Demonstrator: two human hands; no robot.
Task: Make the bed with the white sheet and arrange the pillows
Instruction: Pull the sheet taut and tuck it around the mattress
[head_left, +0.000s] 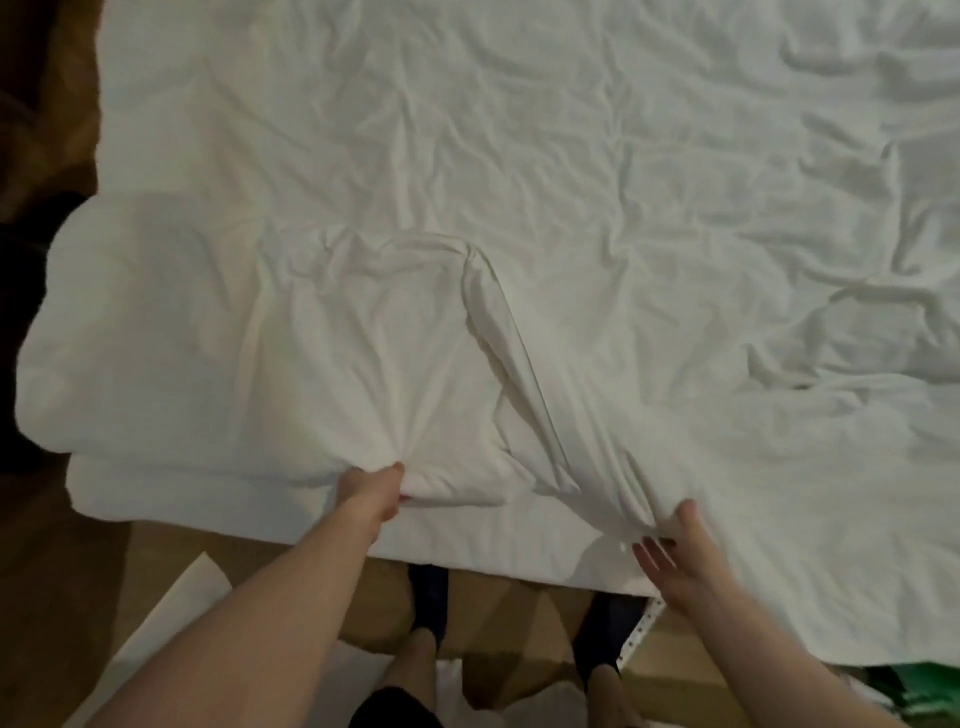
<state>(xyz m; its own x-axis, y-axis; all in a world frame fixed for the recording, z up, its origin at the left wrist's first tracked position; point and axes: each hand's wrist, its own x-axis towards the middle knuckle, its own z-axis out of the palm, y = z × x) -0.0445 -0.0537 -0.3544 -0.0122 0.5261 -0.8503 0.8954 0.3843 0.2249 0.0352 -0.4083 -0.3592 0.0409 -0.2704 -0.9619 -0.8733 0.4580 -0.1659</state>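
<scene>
The thin, crumpled white cotton sheet (519, 182) lies spread over the bed, light and limp. Her left hand (371, 493) pinches a bunched fold at the near edge; her right hand (675, 556) rests beside it, fingers relaxed. The hem looks the best place to hold.

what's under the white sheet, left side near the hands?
A rounded, pillow-like bulge lifts the white sheet there; the left hand grips the fabric beside it. What it is stays covered.
</scene>
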